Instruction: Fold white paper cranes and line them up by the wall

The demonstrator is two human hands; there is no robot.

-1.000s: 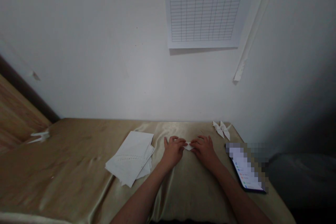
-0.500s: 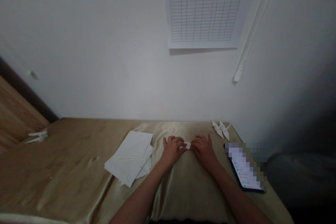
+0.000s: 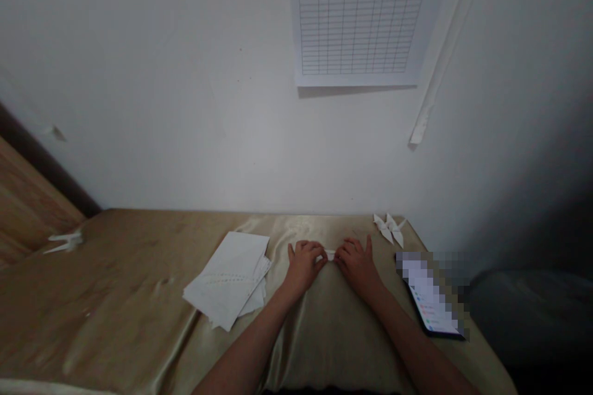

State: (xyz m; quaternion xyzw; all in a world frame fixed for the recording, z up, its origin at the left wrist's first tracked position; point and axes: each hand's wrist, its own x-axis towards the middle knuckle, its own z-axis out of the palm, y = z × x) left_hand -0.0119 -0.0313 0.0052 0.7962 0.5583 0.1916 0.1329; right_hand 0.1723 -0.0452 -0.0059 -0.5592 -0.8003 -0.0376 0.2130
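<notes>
Between my two hands is a small folded piece of white paper [image 3: 330, 255], just above or on the satin cloth. My left hand [image 3: 306, 260] pinches its left end with thumb and fingertips. At the right end, my right hand [image 3: 354, 260] grips it the same way, with one finger raised. Most of the paper is hidden behind my fingers, so its folded shape is hard to make out. To the right of my right hand lie folded white paper figures [image 3: 389, 229] with pointed tips, near the back edge of the table.
A stack of white paper sheets [image 3: 227, 281] lies left of my left forearm. A phone [image 3: 430, 299] with a lit, partly blurred screen is at the right edge. A small white object [image 3: 67, 241] sits far left. Behind is a wall with a printed table sheet [image 3: 356, 31].
My fingers have shifted slightly on the small paper, and it now looks narrower between them. Both hands stay in nearly the same place.
</notes>
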